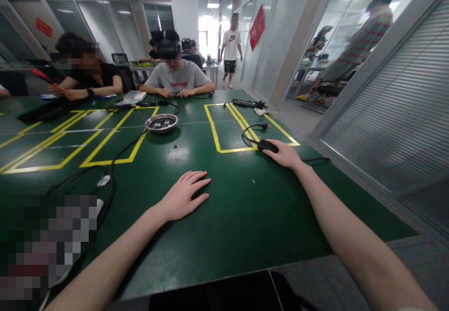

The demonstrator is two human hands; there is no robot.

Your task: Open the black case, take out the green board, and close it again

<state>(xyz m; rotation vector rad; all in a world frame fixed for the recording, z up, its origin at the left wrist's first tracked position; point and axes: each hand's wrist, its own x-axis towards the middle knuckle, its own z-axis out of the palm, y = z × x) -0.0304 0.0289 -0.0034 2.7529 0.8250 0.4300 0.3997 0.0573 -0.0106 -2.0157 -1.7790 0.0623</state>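
Note:
My right hand (286, 154) is closed over a black power adapter (264, 145), which lies at the front line of a yellow-taped rectangle on the green table (242, 208). From the adapter a thin black cord curls back to a plug (265, 126), while another cord runs right, past my wrist, toward the table's edge. My left hand (185, 194) holds nothing; its fingers are stretched out, palm down, low over or on the tabletop. I cannot tell whether it touches the surface.
A steel bowl (162, 123) with small metal parts stands beyond my left hand. A black folded device (249, 103) lies at the far right. Black cables (112, 170) cross the left side. Two people sit across the table; another person (231, 44) stands in the aisle.

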